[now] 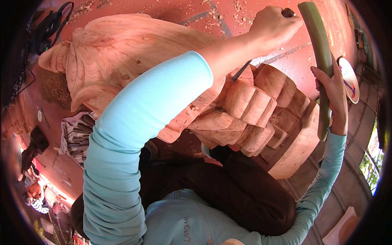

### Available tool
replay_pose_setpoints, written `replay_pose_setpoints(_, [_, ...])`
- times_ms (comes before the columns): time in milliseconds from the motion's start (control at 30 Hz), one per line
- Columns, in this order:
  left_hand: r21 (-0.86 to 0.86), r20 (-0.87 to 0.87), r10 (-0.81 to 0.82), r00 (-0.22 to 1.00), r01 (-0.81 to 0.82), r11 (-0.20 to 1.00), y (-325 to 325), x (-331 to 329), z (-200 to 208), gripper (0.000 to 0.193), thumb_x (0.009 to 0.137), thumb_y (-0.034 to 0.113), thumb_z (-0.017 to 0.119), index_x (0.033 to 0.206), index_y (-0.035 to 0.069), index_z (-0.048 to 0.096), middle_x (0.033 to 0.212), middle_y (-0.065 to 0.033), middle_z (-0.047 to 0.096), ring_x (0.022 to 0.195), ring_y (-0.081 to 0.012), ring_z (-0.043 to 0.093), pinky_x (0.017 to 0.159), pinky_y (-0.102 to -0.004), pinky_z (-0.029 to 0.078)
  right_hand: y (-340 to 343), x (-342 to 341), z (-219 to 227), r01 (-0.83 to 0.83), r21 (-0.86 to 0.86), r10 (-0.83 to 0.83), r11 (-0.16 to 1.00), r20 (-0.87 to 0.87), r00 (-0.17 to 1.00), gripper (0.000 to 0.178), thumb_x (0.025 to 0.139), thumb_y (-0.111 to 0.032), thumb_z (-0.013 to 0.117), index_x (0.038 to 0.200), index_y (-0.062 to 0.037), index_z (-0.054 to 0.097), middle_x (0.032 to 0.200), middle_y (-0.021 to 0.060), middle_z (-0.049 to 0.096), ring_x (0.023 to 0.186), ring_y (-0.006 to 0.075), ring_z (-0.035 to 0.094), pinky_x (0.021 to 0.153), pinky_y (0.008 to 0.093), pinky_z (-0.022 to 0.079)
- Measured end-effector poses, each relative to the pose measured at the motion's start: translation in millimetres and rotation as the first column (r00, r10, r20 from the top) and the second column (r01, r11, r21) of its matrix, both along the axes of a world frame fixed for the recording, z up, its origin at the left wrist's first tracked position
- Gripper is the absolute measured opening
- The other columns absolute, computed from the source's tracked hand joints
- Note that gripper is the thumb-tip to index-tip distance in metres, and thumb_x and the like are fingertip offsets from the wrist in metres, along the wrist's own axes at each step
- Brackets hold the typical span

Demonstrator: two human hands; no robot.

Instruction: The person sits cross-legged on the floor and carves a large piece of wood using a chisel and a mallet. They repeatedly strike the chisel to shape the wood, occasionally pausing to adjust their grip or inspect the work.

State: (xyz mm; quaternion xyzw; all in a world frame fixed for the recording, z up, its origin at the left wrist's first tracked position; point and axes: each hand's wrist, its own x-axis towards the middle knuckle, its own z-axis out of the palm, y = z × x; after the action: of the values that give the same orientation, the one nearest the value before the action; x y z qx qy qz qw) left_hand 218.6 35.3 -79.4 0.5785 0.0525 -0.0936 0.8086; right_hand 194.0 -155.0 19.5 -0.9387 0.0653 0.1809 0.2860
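A large carved wooden sculpture (134, 53) lies across the floor before me, with flowing folds on its left and blocky, rock-like facets on its right. My left hand (274, 30) is closed round a chisel, whose dark handle end (288, 12) pokes out of the fist. The chisel's narrow metal blade (241, 71) slants down to the faceted wood, its tip at the surface. On the right, my right hand (334, 87) grips a long greenish wooden club (317, 36) upright. The club's upper end is close to the chisel's handle end, with a small gap between them.
Wood chips (241, 6) litter the red tiled floor (171, 10). At left, a cloth roll (67, 134) holds several tools. A black strapped bag (49, 28) lies far left. A round pale hat-like object (349, 79) with a purple ribbon sits beyond my right hand. My bent legs (237, 183) are close below the sculpture.
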Motion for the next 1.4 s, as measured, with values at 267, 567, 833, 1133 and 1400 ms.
replay_pose_setpoints(267, [0.103, -0.027, -0.056, 0.998, 0.058, 0.993, -17, 4, -12, 0.035, 0.069, 0.031, 0.062, 0.061, -0.003, 0.058, 0.056, -0.0139, 0.058, 0.053, -0.0202, 0.057, 0.053, -0.0368, 0.044, -16, 4, 2, 0.08, 0.052, -0.075, 0.995, -0.09, 0.993, 0.058, 0.08, -0.016, 0.069, 0.132, -0.0049, 0.045, 0.07, -0.0025, 0.052, 0.055, 0.0046, 0.049, 0.05, 0.0198, 0.039])
replay_pose_setpoints(567, [0.209, -0.116, -0.106, 0.988, 0.129, 0.969, -17, 4, -27, 0.036, 0.069, 0.028, 0.059, 0.067, -0.008, 0.061, 0.065, -0.0228, 0.062, 0.066, -0.0314, 0.065, 0.063, -0.0402, 0.051, -13, 6, -1, 0.004, -0.075, -0.01, 0.997, -0.082, 0.997, 0.071, 0.077, -0.014, 0.069, 0.141, -0.0122, 0.039, 0.07, -0.002, 0.049, 0.056, 0.0061, 0.046, 0.05, 0.0217, 0.04])
replay_pose_setpoints(833, [0.172, -0.152, -0.052, 0.987, 0.079, 0.982, -14, 0, -19, 0.033, 0.069, 0.025, 0.06, 0.065, -0.008, 0.06, 0.061, -0.0208, 0.061, 0.06, -0.0294, 0.063, 0.06, -0.0411, 0.049, -11, 10, 1, -0.074, -0.115, 0.06, 0.991, -0.121, 0.991, 0.069, 0.078, -0.014, 0.068, 0.14, -0.0098, 0.039, 0.071, -0.0016, 0.05, 0.056, 0.006, 0.047, 0.049, 0.0215, 0.041])
replay_pose_setpoints(1133, [0.211, -0.142, -0.058, 0.988, 0.088, 0.974, -6, -13, -12, 0.03, 0.071, 0.025, 0.059, 0.059, -0.002, 0.056, 0.055, -0.0124, 0.054, 0.053, -0.0204, 0.053, 0.051, -0.0367, 0.041, -13, 10, 1, -0.068, -0.092, 0.055, 0.993, -0.141, 0.989, 0.069, 0.077, -0.014, 0.069, 0.139, -0.0086, 0.04, 0.07, -0.0008, 0.05, 0.056, 0.0064, 0.047, 0.05, 0.0224, 0.041])
replay_pose_setpoints(1400, [0.114, -0.082, -0.116, 0.99, 0.125, 0.986, -5, -4, -22, 0.035, 0.078, 0.028, 0.053, 0.073, -0.006, 0.059, 0.065, -0.0196, 0.059, 0.062, -0.0283, 0.06, 0.057, -0.0398, 0.046, -13, 6, -3, -0.064, -0.047, 0.061, 0.997, -0.059, 0.996, 0.066, 0.078, -0.015, 0.07, 0.137, -0.0056, 0.041, 0.068, -0.0013, 0.051, 0.055, 0.0058, 0.047, 0.05, 0.0217, 0.04])
